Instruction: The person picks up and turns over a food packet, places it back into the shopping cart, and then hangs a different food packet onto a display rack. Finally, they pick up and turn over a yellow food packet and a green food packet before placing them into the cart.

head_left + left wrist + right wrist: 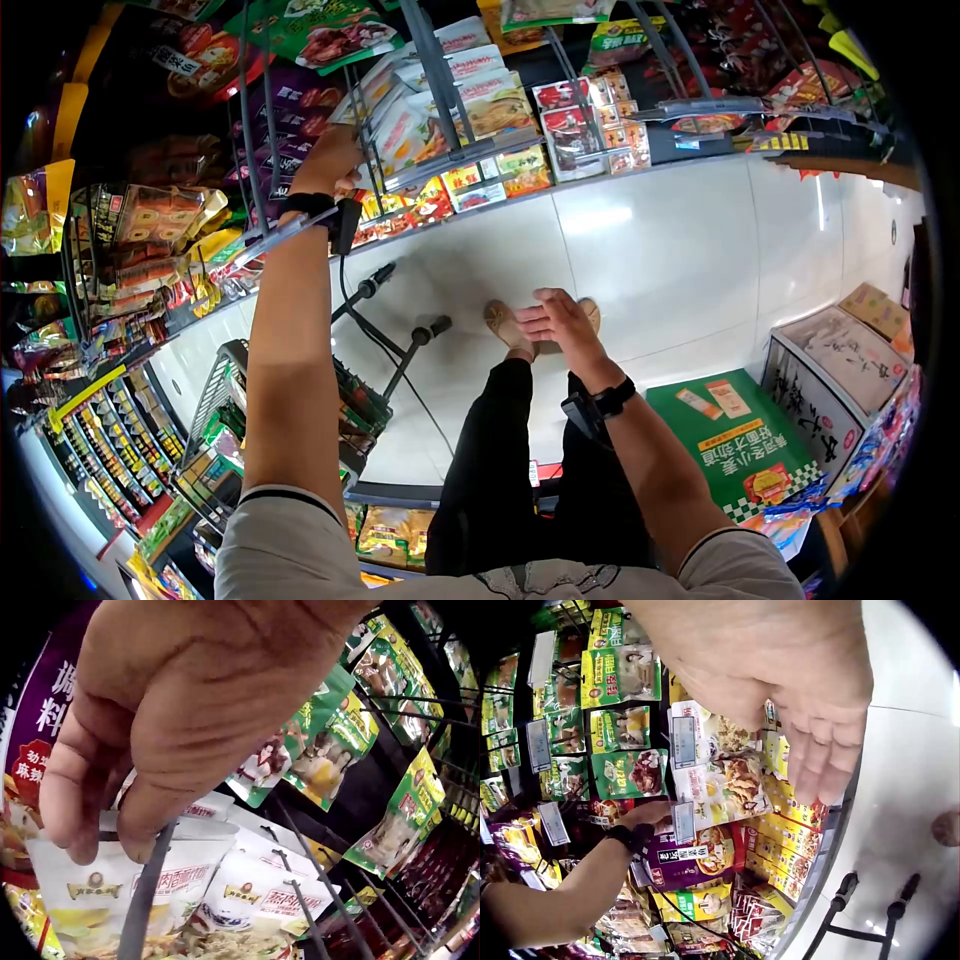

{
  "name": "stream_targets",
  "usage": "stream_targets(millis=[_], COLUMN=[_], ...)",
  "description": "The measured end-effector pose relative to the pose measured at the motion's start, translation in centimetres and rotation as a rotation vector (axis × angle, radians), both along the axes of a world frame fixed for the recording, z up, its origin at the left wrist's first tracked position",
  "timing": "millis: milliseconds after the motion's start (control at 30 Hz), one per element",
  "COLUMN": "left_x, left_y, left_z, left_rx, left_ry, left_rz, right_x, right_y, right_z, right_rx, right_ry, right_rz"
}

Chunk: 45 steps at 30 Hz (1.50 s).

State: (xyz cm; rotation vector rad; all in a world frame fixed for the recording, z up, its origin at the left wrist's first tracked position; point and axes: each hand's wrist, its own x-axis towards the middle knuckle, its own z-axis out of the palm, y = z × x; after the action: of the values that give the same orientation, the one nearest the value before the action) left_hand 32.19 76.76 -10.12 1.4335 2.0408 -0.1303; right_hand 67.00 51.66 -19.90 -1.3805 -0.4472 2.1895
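White pouch (pixel 90 900) below the left hand (pixel 199 712), which pinches its top edge — purple bag (pixel 43 724) just beside that hand; right hand (pixel 565 330) well apart — its fingers loosely extended.

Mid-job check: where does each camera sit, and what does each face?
Head: worn on the head, facing forward and down over the shelf rack and tiled floor; both arms, the legs, left hand and right hand show.
Left wrist: worn there, facing hung packets close up; the left hand shows, pinching a white seasoning packet.
Right wrist: worn there, facing the rack and floor; the right hand shows close up, the left farther off.
Shared: head and right wrist both show the left hand and black cart handles.
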Motion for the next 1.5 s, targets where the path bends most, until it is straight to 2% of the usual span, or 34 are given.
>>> stream_targets(millis=[100, 233, 300, 467, 567, 667, 733, 800, 833, 867, 933, 967, 1033, 1100, 1133, 1200, 1233, 1300, 1333, 1367, 1500], left_x=[-0.2, -0.9, -1.1, -4.1, -4.4, -3.0, -3.0, -3.2, -3.8, -3.9, -3.2, -2.6, -2.4, -1.7, -1.0, -0.3, 0.9, 4.0, 5.4, 6.5, 9.7], left_y=[-0.4, 0.1, -0.1, 0.6, 1.4, 1.4, 1.4, 1.3, 1.2, 0.8, -0.2, -1.0, -2.3, -3.9, -4.5, -7.3, -8.7, -12.9, -15.1, -17.7, -28.3], left_z=[-1.0, -1.7, -2.3, -7.5, -7.8, -7.8, -8.7, -8.8, -8.5, -8.6, -7.9, -7.5, -7.1, -6.6, -6.4, -4.9, -4.2, -0.1, 1.0, 3.8, 9.1], left_rx=[0.100, 0.090, 0.152, 0.455, 0.498, 0.521, 0.590, 0.639, 0.573, 0.605, 0.670, 0.624, 0.662, 0.678, 0.680, 0.797, 0.839, 0.809, 0.898, 0.702, 0.619], left_ry=[-0.005, 0.035, 0.091, 0.310, 0.299, 0.379, 0.321, 0.268, 0.178, 0.174, 0.162, 0.098, 0.133, 0.158, 0.096, -0.038, 0.012, 0.055, -0.080, -0.221, -0.209], left_rz=[-0.038, -0.073, -0.117, -0.358, -0.401, -0.247, -0.149, -0.058, -0.088, -0.151, -0.271, -0.166, -0.257, -0.244, -0.123, -0.203, -0.179, -0.168, -0.080, -0.008, 0.160], right_x=[0.1, 0.0, 0.0, 0.2, 0.3, 0.6, 0.6, 0.5, 0.4, 0.4, 0.6, 0.6, 0.9, 1.2, 1.3, 1.8, 1.9, 2.4, 2.7, 2.9, 3.6], right_y=[0.0, 0.0, -0.9, -1.4, -2.4, -2.4, -1.2, -1.0, -1.0, -1.1, -1.2, -1.2, -1.5, -1.7, -1.7, -1.7, -1.5, -1.2, -1.3, -1.1, -0.3], right_z=[-0.1, 0.0, -1.5, -1.8, -3.0, -2.2, 1.5, 1.8, 2.0, 2.2, 3.1, 3.6, 4.4, 5.4, 5.9, 7.3, 8.2, 10.0, 11.0, 12.1, 15.8], right_rx=[-0.010, -0.051, 0.003, 0.015, 0.036, 0.027, -0.023, -0.008, -0.001, -0.002, -0.002, 0.004, 0.016, 0.001, -0.006, -0.040, -0.051, -0.053, -0.059, -0.024, 0.059], right_ry=[-0.004, -0.004, -0.001, 0.003, -0.014, -0.020, -0.031, -0.042, -0.046, -0.042, -0.041, -0.026, -0.002, -0.012, -0.015, -0.032, -0.042, -0.052, -0.056, -0.059, -0.065], right_rz=[0.012, 0.040, 0.042, 0.047, 0.045, 0.069, 0.119, 0.140, 0.150, 0.153, 0.164, 0.168, 0.181, 0.190, 0.197, 0.226, 0.240, 0.263, 0.281, 0.308, 0.433])
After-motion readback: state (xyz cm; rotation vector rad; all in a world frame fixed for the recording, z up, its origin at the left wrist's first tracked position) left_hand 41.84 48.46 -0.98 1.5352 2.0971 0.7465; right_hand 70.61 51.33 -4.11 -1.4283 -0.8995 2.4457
